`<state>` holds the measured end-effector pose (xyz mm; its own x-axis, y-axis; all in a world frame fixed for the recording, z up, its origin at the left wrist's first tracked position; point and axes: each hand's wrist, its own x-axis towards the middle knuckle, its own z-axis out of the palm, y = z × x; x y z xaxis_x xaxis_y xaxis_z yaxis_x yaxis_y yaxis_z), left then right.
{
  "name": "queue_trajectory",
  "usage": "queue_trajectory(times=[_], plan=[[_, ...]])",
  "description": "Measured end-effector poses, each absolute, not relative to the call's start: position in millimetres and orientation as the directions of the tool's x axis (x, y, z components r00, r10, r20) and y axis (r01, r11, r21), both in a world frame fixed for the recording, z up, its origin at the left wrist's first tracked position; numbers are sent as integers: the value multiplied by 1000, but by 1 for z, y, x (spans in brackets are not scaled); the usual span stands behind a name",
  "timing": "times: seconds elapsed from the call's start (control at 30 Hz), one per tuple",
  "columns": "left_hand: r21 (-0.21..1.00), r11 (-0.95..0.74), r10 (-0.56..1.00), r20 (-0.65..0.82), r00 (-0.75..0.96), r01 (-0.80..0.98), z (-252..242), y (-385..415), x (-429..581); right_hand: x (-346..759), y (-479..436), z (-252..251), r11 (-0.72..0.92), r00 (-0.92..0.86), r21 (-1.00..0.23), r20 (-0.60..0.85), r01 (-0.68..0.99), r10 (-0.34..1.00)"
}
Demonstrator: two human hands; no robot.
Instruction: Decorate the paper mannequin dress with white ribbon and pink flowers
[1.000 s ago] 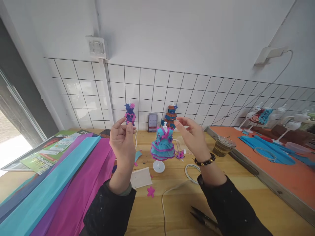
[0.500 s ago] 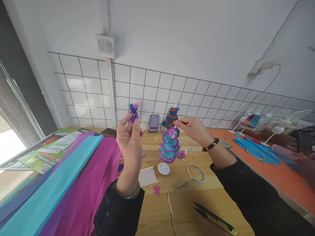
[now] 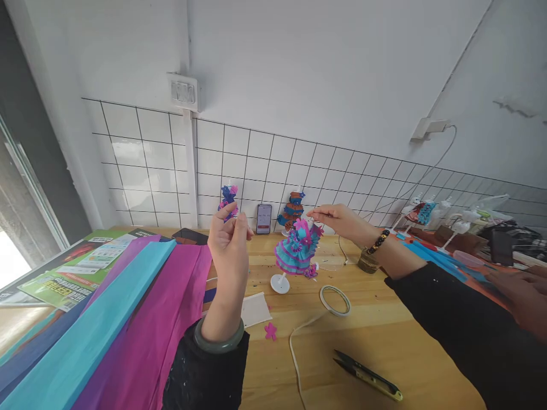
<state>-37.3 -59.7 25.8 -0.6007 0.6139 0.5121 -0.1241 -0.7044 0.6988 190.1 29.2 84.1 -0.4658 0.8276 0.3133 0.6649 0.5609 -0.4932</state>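
Note:
My right hand (image 3: 331, 217) pinches the top of a miniature dress form (image 3: 294, 250), tilting it on its white round base (image 3: 280, 283). The form wears a turquoise crepe-paper dress with magenta trim and flowers. My left hand (image 3: 231, 239) is raised to its left, thumb and fingers curled close together. Whatever may be between those fingertips is too small or hidden to make out. On the wood below lie a magenta paper flower (image 3: 270, 331), a white card (image 3: 256, 309), a roll of tape (image 3: 335, 300) with its end trailing, and thread snips (image 3: 367, 374).
Crepe-paper sheets (image 3: 123, 307) cover the left side. Two more dressed forms, one blue and pink (image 3: 228, 196), one brown and blue (image 3: 294, 206), stand at the wall beside an upright phone (image 3: 264, 219). Another person's hand (image 3: 519, 293) is at the right, near more forms (image 3: 425, 213).
The dress form has tilted and turned, its base shifting slightly left and up in view. My right hand keeps hold of its top. My left hand remains raised. The view has turned slightly right.

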Motion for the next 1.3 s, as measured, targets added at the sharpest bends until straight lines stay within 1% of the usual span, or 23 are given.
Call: queue_trajectory(times=[0.17,0.37,0.43,0.47,0.57,0.63,0.73,0.83,1.13,1.3], plan=[[715,-691,625,517,-585,-107,26,-60,-37,189,33,88,583,-494,-450,309,677,813],[746,-655,670,501,-548,-120,24,-57,-41,185,39,92,580,-486,-399,319,710,814],[788,-607,722,495,-484,-99,21,-53,-41,183,38,94,583,-481,-388,332,714,811],[815,-574,759,495,-424,-76,20,-50,-40,182,37,95,586,-482,-387,338,712,808],[872,-487,850,488,-199,61,13,-45,-34,178,32,97,601,-493,-390,347,698,798],[871,-459,863,484,-146,172,9,-42,-28,175,28,99,607,-499,-385,349,695,793],[828,-476,831,533,-157,296,4,-40,-21,170,20,102,613,-501,-364,359,701,787],[786,-508,796,585,-158,352,2,-38,-19,165,11,104,619,-501,-342,376,707,779],[763,-540,767,620,-165,355,2,-38,-18,154,-6,106,664,-531,-330,412,671,740],[745,-546,752,638,-167,384,3,-39,-17,148,-8,104,677,-545,-285,424,678,724]])
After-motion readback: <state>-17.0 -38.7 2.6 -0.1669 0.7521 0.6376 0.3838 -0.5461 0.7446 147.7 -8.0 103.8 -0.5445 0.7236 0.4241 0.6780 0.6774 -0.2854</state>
